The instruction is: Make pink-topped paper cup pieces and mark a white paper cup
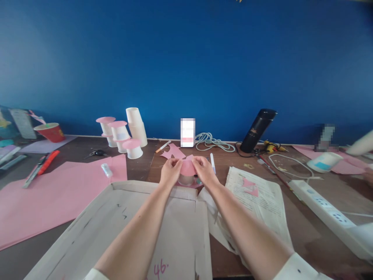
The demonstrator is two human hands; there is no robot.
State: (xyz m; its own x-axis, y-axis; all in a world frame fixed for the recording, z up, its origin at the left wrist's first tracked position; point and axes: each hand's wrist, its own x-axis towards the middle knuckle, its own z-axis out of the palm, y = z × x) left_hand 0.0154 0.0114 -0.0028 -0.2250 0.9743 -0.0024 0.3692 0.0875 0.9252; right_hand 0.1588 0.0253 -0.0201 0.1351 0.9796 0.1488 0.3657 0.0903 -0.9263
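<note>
Between my two hands is a pink paper disc (189, 168), held at its edges over a white paper cup (185, 179). My left hand (171, 170) pinches the disc's left side. On the opposite edge, the fingers of my right hand (204, 169) are closed on the paper. Whether the disc touches the cup is hard to tell. Pink paper scraps (172, 151) lie just behind my left hand, and a white pen (212, 161) is beside my right.
Cups with pink discs (119, 125) and stacked white cups (136, 128) stand back left. A cardboard tray (128, 233) lies under my forearms. Right are a newspaper (271, 198), black flask (258, 130) and power strip (323, 206). Pink sheets (70, 186) lie left. Another person's hand (368, 175) is far right.
</note>
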